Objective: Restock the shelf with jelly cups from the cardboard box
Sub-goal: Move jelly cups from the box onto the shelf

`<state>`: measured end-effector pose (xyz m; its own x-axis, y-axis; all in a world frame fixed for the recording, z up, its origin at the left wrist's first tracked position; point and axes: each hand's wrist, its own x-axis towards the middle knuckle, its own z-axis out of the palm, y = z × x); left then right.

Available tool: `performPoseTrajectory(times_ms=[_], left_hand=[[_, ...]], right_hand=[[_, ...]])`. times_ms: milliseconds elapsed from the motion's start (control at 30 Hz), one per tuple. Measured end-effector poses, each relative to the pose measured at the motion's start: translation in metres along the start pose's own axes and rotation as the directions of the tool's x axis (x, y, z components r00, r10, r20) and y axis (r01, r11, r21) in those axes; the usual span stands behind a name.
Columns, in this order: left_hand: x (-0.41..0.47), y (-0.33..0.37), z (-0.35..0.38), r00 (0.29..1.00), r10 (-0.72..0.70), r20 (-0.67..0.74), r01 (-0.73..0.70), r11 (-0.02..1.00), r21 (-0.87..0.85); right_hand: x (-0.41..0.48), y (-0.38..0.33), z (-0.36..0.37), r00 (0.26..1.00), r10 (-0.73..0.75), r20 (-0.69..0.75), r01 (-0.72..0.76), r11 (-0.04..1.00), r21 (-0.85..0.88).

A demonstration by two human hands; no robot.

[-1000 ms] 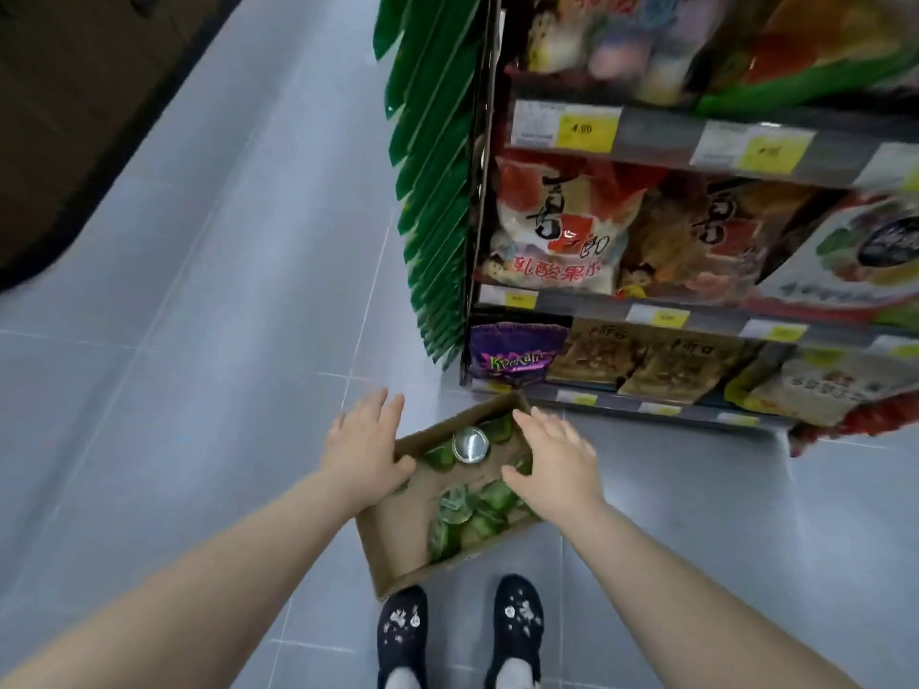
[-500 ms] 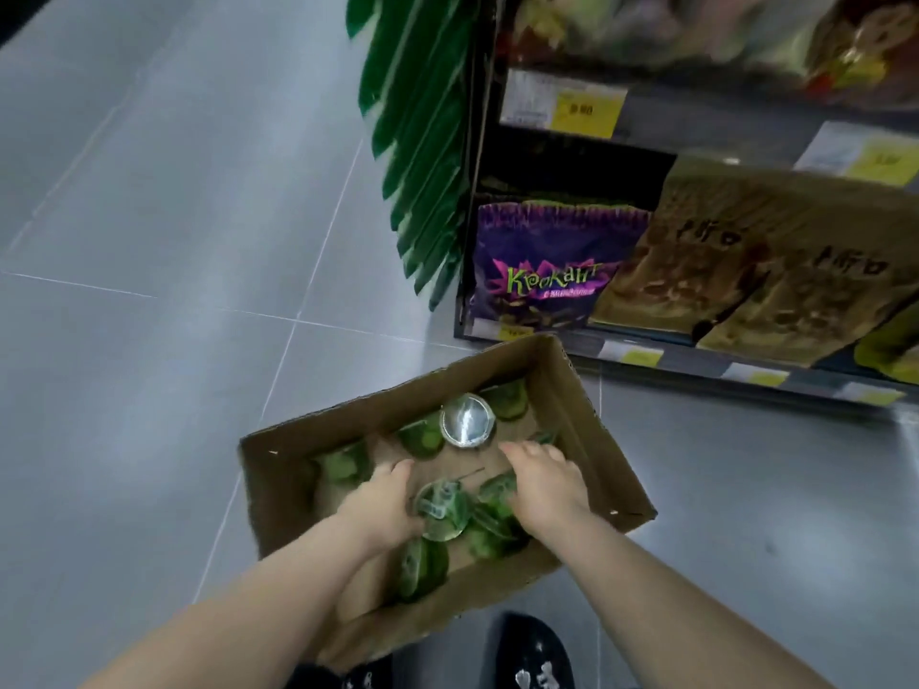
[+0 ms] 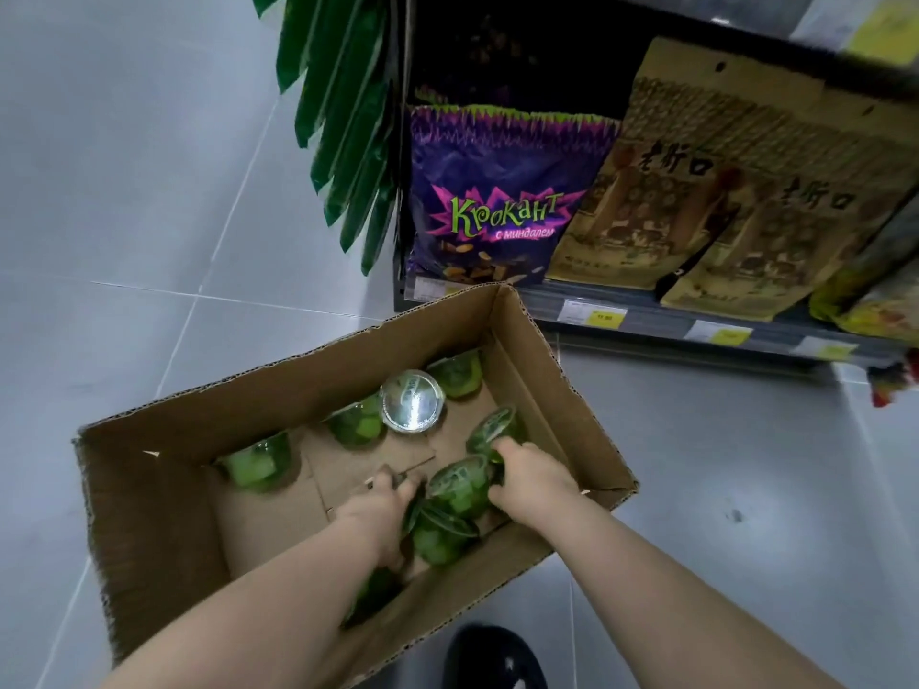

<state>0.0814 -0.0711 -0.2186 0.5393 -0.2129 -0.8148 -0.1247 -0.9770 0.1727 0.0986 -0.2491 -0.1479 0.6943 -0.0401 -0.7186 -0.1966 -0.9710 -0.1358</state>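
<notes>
Lying in the brown cardboard box, the green plastic jelly cups are judged unshelved; one is clasped by the right hand, while the left hand's grip cannot be told.

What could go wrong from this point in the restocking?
The left hand and right hand are both in a cluster of tipped jelly cups; grabbing several together could drop one. The cardboard box sits on the floor right by the person's shoe, so a step might kick it.
</notes>
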Motion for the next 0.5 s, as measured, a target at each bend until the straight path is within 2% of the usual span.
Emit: performPoseTrajectory(times_ms=[100, 167, 267, 400, 500], left_hand=[[0.004, -0.003, 0.006, 0.996, -0.05, -0.075, 0.052, 0.998, 0.031], [0.006, -0.011, 0.004, 0.994, -0.093, -0.063, 0.084, 0.988, -0.127], [-0.003, -0.029, -0.007, 0.981, -0.173, -0.089, 0.129, 0.919, -0.372], [-0.017, -0.051, -0.024, 0.935, -0.27, -0.231, 0.113, 0.842, -0.527], [-0.022, -0.066, -0.026, 0.913, -0.303, -0.272, 0.078, 0.786, -0.613]], right_hand=[[0.004, -0.004, 0.001, 0.999, 0.004, 0.04, -0.004, 1.0, 0.004], [0.011, -0.008, 0.0, 0.998, 0.01, 0.061, -0.011, 1.0, 0.016], [0.021, -0.014, 0.001, 0.994, 0.048, 0.094, -0.05, 0.999, 0.015], [0.034, -0.034, 0.019, 0.968, 0.098, 0.23, -0.098, 0.995, -0.013], [0.044, -0.049, 0.03, 0.979, 0.099, 0.178, -0.095, 0.995, -0.029]])
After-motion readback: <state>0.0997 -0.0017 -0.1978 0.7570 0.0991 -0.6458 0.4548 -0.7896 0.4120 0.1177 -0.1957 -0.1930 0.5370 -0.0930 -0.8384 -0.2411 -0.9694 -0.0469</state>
